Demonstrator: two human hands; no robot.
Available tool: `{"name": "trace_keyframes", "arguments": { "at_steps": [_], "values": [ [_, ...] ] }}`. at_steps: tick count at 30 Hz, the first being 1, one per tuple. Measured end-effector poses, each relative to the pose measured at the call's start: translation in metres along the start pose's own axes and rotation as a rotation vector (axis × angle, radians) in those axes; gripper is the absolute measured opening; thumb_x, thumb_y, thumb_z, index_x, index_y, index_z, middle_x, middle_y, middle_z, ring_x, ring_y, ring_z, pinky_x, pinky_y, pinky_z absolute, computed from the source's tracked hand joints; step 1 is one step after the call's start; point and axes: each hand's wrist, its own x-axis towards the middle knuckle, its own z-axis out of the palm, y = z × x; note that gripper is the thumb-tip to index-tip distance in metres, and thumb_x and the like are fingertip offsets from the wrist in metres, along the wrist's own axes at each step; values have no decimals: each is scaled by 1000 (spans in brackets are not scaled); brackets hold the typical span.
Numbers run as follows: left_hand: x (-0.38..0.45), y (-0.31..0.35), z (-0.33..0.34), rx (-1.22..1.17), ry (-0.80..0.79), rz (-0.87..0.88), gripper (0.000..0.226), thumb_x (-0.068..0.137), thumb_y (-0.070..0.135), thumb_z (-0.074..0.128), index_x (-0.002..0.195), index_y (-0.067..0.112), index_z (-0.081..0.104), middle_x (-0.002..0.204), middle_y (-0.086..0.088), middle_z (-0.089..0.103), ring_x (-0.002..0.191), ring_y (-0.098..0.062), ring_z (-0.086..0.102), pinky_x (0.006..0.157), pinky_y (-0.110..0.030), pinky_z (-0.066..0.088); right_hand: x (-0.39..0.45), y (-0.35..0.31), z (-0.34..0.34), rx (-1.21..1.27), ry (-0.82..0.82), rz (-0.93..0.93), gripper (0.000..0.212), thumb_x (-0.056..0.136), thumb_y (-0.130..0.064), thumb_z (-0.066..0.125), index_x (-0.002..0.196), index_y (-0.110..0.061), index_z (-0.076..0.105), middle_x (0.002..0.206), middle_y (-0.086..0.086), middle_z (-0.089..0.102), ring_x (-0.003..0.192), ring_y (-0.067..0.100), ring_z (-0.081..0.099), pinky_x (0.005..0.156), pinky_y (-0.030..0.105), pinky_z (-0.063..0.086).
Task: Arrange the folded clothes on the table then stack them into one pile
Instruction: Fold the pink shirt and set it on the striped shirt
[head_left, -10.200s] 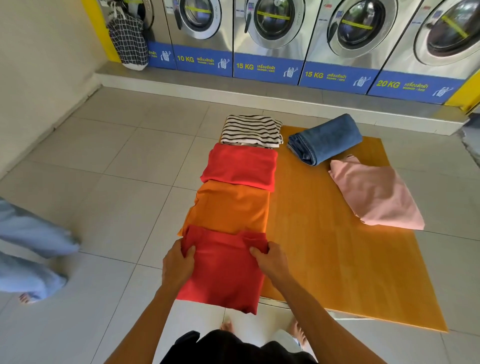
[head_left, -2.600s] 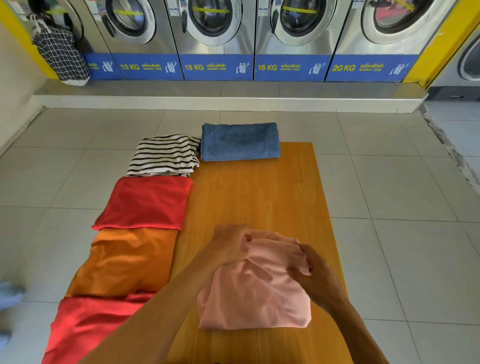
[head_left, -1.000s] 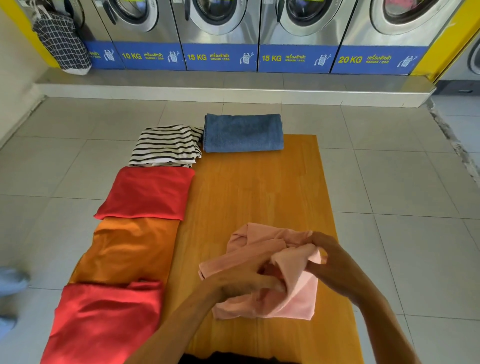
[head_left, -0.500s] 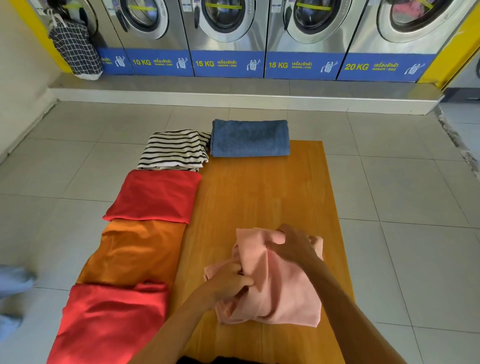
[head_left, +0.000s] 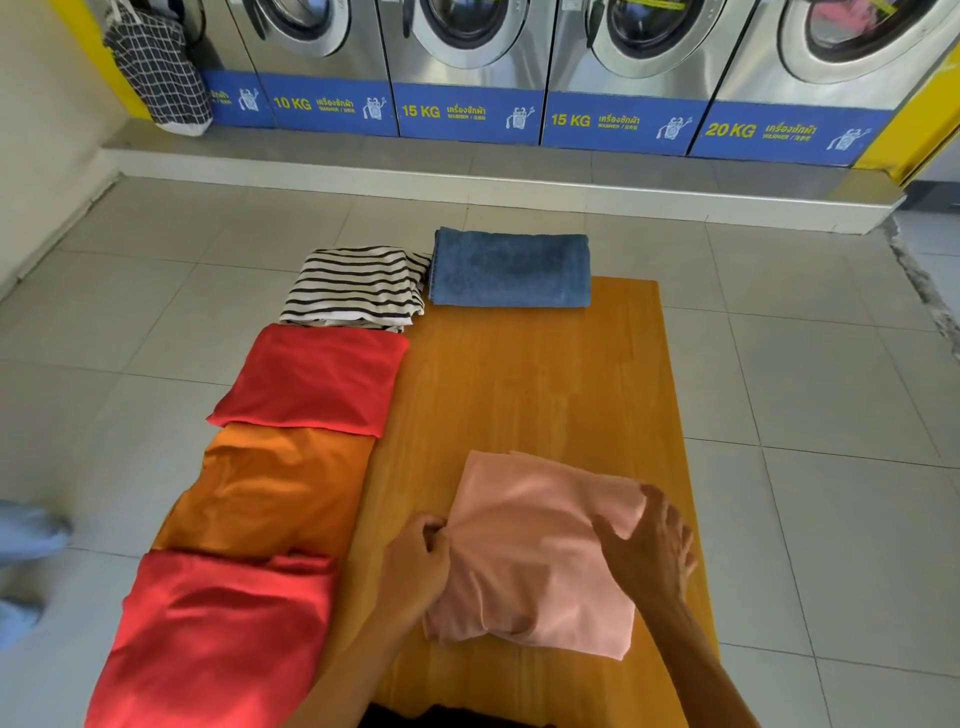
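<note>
Head camera view: a wooden table (head_left: 535, 395) is seen from above, with washing machines (head_left: 467, 62) along the far wall. Down the table's left edge, four folded pieces are laid in a row: striped top (head_left: 358, 286) farthest, red cloth (head_left: 311, 379), orange cloth (head_left: 275, 488), then another red cloth (head_left: 218, 639) nearest. A folded blue towel (head_left: 511, 270) lies at the far end. Near the right edge, a pink garment (head_left: 530, 551) is being tidied. Its left side is pinched by the clenched left hand (head_left: 418, 561); its right corner is pressed under the spread, flat fingers of the right hand (head_left: 649, 551). Arranging appears under way; stacking is judged to follow, calling for one piece to be lifted onto another.
</note>
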Motion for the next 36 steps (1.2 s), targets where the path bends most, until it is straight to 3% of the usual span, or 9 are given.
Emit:
{"name": "trace_keyframes", "arguments": {
  "at_steps": [3,5,8,10,14,18,22,31,36],
  "values": [
    [-4,-10,5,232,133,-29,37,87,46,55,114,21,58,114,-3,59,111,-25,56,91,-36,45,-10,23,-2,134,-43,161,96,79,-56,76,151,-13,29,142,18,52,126,41,53,100,55,49],
    [-8,-9,6,304,101,-101,61,83,57,57,129,18,48,130,-11,48,120,-30,47,98,-40,39,-16,28,-3,258,-171,266,85,81,-59,72,142,-8,41,124,14,64,108,35,64,84,48,57],
    [-9,4,8,48,-112,-152,84,78,61,64,141,18,32,139,-9,37,112,-22,45,90,-36,44,-23,24,-3,431,-365,330,64,82,-61,69,109,-4,62,99,11,70,87,26,68,67,39,56],
    [-7,14,9,-61,-216,-150,93,69,67,68,141,20,32,135,-2,45,109,-18,53,87,-36,50,-24,16,0,498,-442,362,71,73,-68,74,107,-7,63,103,11,71,95,29,69,70,38,57],
    [4,24,9,-174,-303,-131,57,83,47,65,130,19,50,119,6,61,103,-13,61,87,-33,53,-22,-4,6,589,-474,337,68,73,-59,79,119,-12,61,111,11,71,104,35,68,89,52,58],
    [13,18,-3,-249,-291,-118,32,93,41,57,108,14,67,99,1,72,92,-17,68,84,-40,56,-18,-14,-1,797,-556,284,48,87,-34,77,128,-15,60,112,12,75,100,35,73,86,57,60],
    [18,13,-22,-447,-241,-198,42,92,49,57,91,11,72,89,-6,75,87,-23,69,71,-30,52,-15,-18,-7,886,-580,307,44,90,-25,75,130,-15,60,116,13,74,103,35,72,84,53,61],
    [22,9,-36,-867,-456,-496,52,86,54,63,118,13,68,114,-13,72,110,-30,66,97,-47,50,-22,-42,-25,983,-758,277,38,90,-22,73,125,-14,63,108,10,79,95,28,77,72,42,63],
    [23,10,-42,-898,-532,-506,55,88,58,57,122,15,65,119,-15,70,115,-34,63,103,-54,45,-20,-57,-31,987,-813,233,42,90,-25,73,128,-16,62,112,8,78,99,28,76,76,43,62]
  ]
}}
